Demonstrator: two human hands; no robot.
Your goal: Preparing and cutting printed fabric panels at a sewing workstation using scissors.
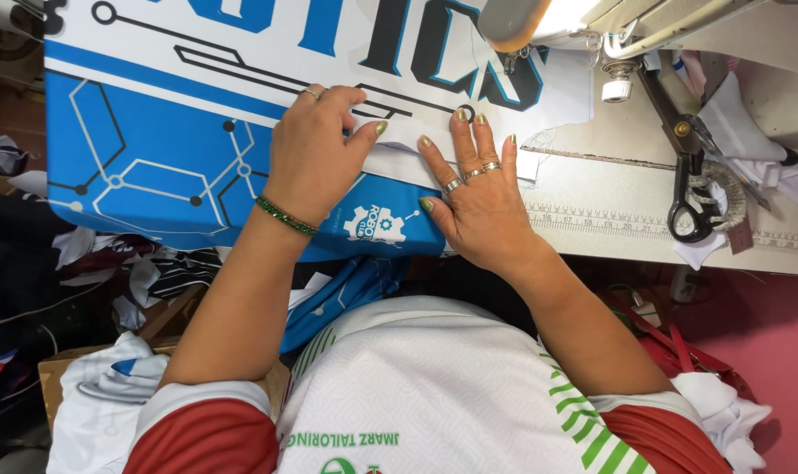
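Blue and white printed fabric [179, 132] lay spread on the sewing table [592, 189], just before the machine. The left hand [316, 154] pressed flat on it with fingers together, holding nothing. The right hand [474, 189] lay beside it, fingers spread wide on the cloth. Black scissors [689, 175] rested to the right.

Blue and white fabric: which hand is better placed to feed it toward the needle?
Right, probably. The right hand lies flat on the blue and white fabric closest to the sewing machine head; the left hand presses the fabric farther away.
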